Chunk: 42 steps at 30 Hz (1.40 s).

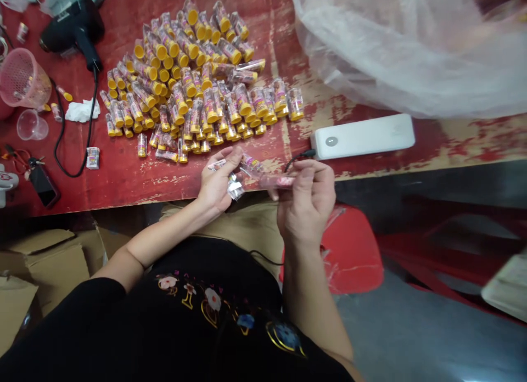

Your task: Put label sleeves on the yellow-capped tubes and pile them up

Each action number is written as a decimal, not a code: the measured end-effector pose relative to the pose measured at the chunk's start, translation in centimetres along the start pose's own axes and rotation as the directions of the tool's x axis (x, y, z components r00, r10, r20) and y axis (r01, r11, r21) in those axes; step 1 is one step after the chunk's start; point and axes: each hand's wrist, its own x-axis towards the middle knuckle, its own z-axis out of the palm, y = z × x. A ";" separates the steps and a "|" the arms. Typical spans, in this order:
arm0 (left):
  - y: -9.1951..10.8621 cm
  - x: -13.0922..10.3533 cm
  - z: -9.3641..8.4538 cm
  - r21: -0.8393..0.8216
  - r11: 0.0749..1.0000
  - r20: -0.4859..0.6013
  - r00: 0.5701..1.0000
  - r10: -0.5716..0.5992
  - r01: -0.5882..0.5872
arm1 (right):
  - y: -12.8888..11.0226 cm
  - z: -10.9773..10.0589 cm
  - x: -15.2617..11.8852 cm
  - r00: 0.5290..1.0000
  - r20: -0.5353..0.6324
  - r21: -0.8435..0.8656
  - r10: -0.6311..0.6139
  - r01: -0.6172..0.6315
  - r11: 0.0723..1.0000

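Observation:
My left hand (216, 184) is closed on several printed clear plastic sleeves (236, 187), with one sleeve (252, 165) pinched at the thumb and fingertips and pointing right. My right hand (308, 198) grips a small pinkish clear tube (280, 181), slightly blurred, whose left end is close to that sleeve. Whether the two touch, I cannot tell. Both hands are just above the table's front edge. Beyond them lies a large pile of small clear tubes with yellow caps (189, 91), wrapped in printed plastic.
A white power bank (364, 138) with a black cable lies right of my hands. Behind it spreads a big translucent plastic bag (403, 58). At left are a black heat gun (76, 28), a pink basket (27, 77), a clear cup (32, 125) and keys with a black fob (43, 181).

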 end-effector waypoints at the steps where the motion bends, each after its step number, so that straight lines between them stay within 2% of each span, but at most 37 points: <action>1: -0.1 -0.1 0.0 -0.005 1.000 0.015 1.000 -0.008 0.008 | 0.2 0.1 0.0 0.999 -0.023 -0.025 -0.030 0.030 0.999; 8: -0.9 -1.1 -0.2 0.029 0.999 0.130 0.991 -0.018 0.014 | 1.1 0.3 -0.9 0.968 -0.140 -0.198 -0.209 0.179 0.964; 10: -1.1 -1.4 -0.2 0.058 0.998 0.149 0.989 -0.023 0.014 | 1.1 0.3 -1.4 0.961 -0.127 -0.267 -0.245 0.204 0.942; 15: -1.5 -1.8 -0.6 0.098 0.995 0.211 0.977 -0.020 -0.001 | 0.8 -0.5 -2.7 0.957 0.111 -0.472 -0.270 0.289 0.833; 18: -1.5 -2.0 -0.8 0.141 0.990 0.237 0.971 -0.012 -0.023 | 0.7 -1.1 -3.2 0.939 0.168 -0.524 -0.301 0.344 0.780; 20: -1.3 -1.9 -0.9 0.174 0.984 0.259 0.966 -0.020 -0.026 | 0.5 -1.5 -3.2 0.931 0.196 -0.468 -0.308 0.365 0.805; 24: -0.6 -1.7 -1.0 0.192 0.980 0.319 0.948 -0.016 -0.048 | -0.4 -2.4 -2.9 0.925 0.334 -0.314 -0.180 0.289 0.904; 26: -0.4 -1.7 -1.2 0.240 0.970 0.345 0.938 -0.046 -0.041 | -0.9 -2.5 -2.7 0.938 0.288 -0.348 -0.192 0.289 0.892; 28: -0.3 -1.8 -1.3 0.297 0.954 0.369 0.926 -0.079 -0.037 | -1.0 -2.3 -2.6 0.946 0.195 -0.385 -0.260 0.317 0.867; 32: -0.4 -2.3 -1.5 0.342 0.937 0.414 0.907 -0.081 -0.072 | -0.6 -1.6 -2.5 0.933 0.073 -0.396 -0.353 0.352 0.848; 39: -0.6 -1.9 -1.4 0.338 0.934 0.435 0.899 -0.044 -0.117 | -0.6 -1.0 -2.4 0.925 0.025 -0.419 -0.379 0.354 0.836; 42: -0.8 -1.3 -1.1 0.293 0.951 0.403 0.915 -0.025 -0.103 | 0.0 -1.0 -1.9 0.938 -0.002 -0.386 -0.347 0.319 0.866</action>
